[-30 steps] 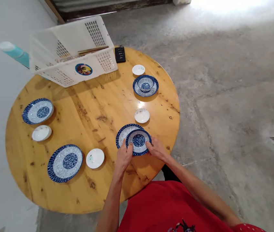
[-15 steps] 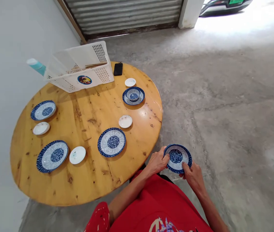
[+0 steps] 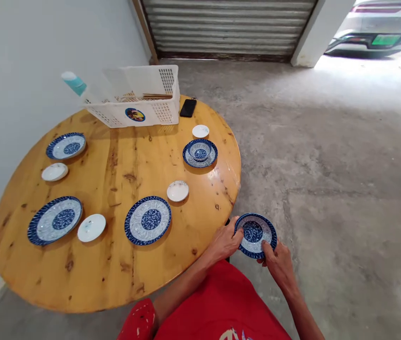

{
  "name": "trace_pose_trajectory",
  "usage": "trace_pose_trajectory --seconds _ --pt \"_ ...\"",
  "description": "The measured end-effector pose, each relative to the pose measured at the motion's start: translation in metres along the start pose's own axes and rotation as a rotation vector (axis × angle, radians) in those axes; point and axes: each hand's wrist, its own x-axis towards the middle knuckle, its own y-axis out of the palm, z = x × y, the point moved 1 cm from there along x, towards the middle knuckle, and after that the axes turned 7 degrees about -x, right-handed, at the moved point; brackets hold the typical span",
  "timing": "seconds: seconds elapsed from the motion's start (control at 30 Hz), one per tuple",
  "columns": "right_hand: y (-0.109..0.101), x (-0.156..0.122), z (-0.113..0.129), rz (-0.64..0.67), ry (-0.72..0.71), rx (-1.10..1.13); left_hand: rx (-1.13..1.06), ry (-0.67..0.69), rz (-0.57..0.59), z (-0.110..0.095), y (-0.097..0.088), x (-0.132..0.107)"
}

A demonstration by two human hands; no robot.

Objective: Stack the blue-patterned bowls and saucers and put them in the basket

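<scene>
I see a round wooden desk (image 3: 122,278) standing on a grey concrete floor (image 3: 345,165). There's a plain white wall (image 3: 27,47) on the left, a ribbed metal roller shutter (image 3: 229,23) at the back, and bright daylight pours in at the upper right.

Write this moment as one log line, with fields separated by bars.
hands: left and right both hold bowl | bowl: off the table, over the floor | nearest plate: on table

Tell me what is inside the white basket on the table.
The white basket holds brown chopsticks, lying near its right end. Its pierced front wall hides the bottom, so anything else in there cannot be seen.
</scene>
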Motion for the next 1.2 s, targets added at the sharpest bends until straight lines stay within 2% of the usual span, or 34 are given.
trace_pose_trajectory --seconds 0.27,0.47,0.63,0.8,0.93,1.03,1.2 --pt "-0.014 0.138 0.083 0.182 -0.192 -0.138 -0.167 -0.109 -0.289 -0.01 -0.053 0.09" --pt "-0.005 0.215 0.152 0.277 -0.39 -0.252 -0.25 -0.194 -0.447 -0.024 -0.108 0.127" --pt "0.012 0.252 0.208 0.286 -0.576 -0.292 -0.227 -0.257 -0.546 -0.027 -0.152 0.138" --pt "0.036 0.282 0.253 0.414 -0.635 -0.294 -0.136 -0.29 -0.714 -0.012 -0.178 0.155" --pt "0.058 0.307 0.271 0.519 -0.657 -0.323 -0.058 -0.357 -0.807 0.003 -0.19 0.171" --pt "0.074 0.324 0.279 0.579 -0.71 -0.377 -0.008 -0.434 -0.83 0.01 -0.198 0.18" --pt "0.09 0.349 0.295 0.589 -0.863 -0.549 0.04 -0.574 -0.839 0.013 -0.209 0.19"
